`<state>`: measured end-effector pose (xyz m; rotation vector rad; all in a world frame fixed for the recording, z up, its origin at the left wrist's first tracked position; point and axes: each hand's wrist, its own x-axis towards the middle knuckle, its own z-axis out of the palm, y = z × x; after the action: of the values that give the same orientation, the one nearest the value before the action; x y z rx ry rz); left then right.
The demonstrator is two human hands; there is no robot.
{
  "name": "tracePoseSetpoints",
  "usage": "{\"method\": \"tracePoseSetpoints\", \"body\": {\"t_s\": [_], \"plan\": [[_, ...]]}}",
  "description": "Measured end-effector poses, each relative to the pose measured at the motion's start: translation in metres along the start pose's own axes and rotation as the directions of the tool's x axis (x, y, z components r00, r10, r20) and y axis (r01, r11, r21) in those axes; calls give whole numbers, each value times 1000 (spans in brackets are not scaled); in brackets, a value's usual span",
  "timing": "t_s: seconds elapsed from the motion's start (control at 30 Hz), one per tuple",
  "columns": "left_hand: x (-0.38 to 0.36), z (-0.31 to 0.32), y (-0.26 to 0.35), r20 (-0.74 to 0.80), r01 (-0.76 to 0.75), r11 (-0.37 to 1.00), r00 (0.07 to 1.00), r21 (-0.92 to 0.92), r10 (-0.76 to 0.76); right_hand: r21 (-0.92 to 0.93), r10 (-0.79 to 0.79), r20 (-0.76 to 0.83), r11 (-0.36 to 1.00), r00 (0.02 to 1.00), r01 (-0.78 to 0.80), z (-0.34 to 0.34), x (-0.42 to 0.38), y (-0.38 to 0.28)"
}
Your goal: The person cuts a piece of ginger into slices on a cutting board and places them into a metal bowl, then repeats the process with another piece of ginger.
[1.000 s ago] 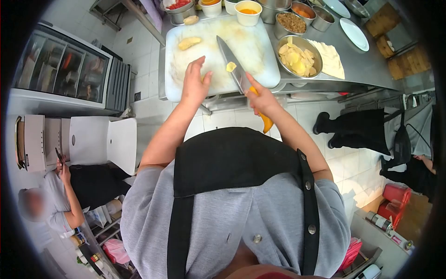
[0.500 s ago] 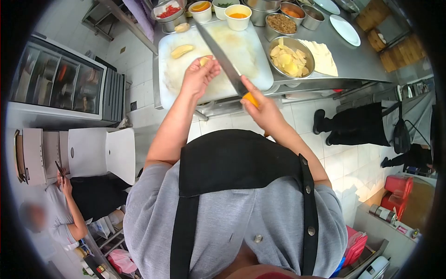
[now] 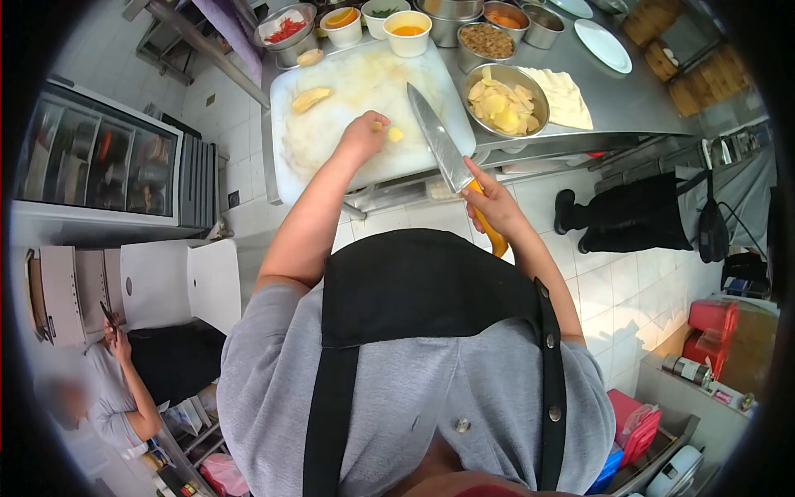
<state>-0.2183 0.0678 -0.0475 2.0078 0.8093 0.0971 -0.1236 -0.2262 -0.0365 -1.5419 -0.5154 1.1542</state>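
Observation:
My left hand (image 3: 363, 138) is low over the white cutting board (image 3: 331, 153), its fingertips closed on a small pale yellow piece. Another small yellow piece (image 3: 395, 133) lies on the board just right of those fingers. In my right hand (image 3: 495, 203) is the yellow handle of a large knife (image 3: 439, 141), whose blade slants up and left over the board's right part. A longer peeled yellow piece (image 3: 311, 100) lies at the board's upper left, and a small tan piece (image 3: 310, 57) at its top edge. A metal bowl of pale yellow slices (image 3: 503, 106) stands right of the board.
Behind the board are a bowl with red strips (image 3: 285, 31), a white cup of orange liquid (image 3: 408, 31) and a bowl of brown crumbs (image 3: 487, 41). A folded cloth (image 3: 563, 98) lies right of the slices. One person sits at lower left; another stands at right.
My left hand has lowered to the board, and a small yellow piece now lies beside it. The knife has moved right and down, its blade farther from my left hand. The view has shifted slightly.

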Motion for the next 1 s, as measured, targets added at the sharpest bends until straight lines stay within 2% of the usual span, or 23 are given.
{"method": "tracePoseSetpoints", "body": {"t_s": [0.07, 0.17, 0.27, 0.33, 0.37, 0.43, 0.47, 0.57, 0.6, 0.7, 0.73, 0.83, 0.87, 0.9, 1.0], "plan": [[10, 4, -2, -1, -12, 971, 1000, 240, 13, 45, 5, 21, 999, 1000, -6, -3, 0, 3], [5, 8, 12, -79, -53, 902, 992, 429, 95, 8, 13, 28, 1000, 1000, -13, -4, -2, -1], [26, 9, -7, 5, -108, 881, 993, 460, 119, 52, 63, -10, 997, 998, -62, -2, 0, 3], [22, 5, 2, 98, -196, 846, 981, 495, 170, 33, 63, -1, 997, 998, -63, -4, 1, 9], [24, 5, 0, 85, -189, 859, 982, 476, 168, 33, 22, 10, 999, 1000, -23, -3, 3, 12], [21, 6, 2, 36, -187, 892, 981, 411, 190, 22, 69, 18, 997, 997, -70, -2, -5, -2], [18, 6, 14, -2, -196, 910, 977, 364, 212, 24, 38, 33, 999, 999, -39, -4, -3, 2], [11, 9, 72, 60, -196, 976, 980, 90, 191, 42, -8, 57, 999, 998, 6, -7, 1, 10], [5, 10, 102, 70, -212, 976, 976, 50, 208, 49, -18, 65, 999, 998, 14, -7, 2, 10], [27, 33, 143, -24, -471, 880, 881, 70, 473, 13, -25, 72, 1000, 997, 24, -7, 4, 12], [35, 43, 157, -5, -497, 867, 868, 30, 497, 9, -37, 73, 999, 997, 37, -7, 5, 12], [63, 74, 173, 70, -574, 796, 817, 194, 572, -15, -65, 63, 998, 996, 66, -7, 8, 16], [65, 80, 177, 137, -449, 883, 892, 136, 432, -20, -67, 61, 997, 996, 69, -7, 8, 16], [63, 83, 178, 129, -374, 927, 921, 36, 367, -24, -70, 57, 997, 996, 71, -8, 8, 16], [59, 79, 171, 177, -145, 949, 964, -280, 200, -11, -91, 43, 996, 995, 91, -8, 9, 22]]}}
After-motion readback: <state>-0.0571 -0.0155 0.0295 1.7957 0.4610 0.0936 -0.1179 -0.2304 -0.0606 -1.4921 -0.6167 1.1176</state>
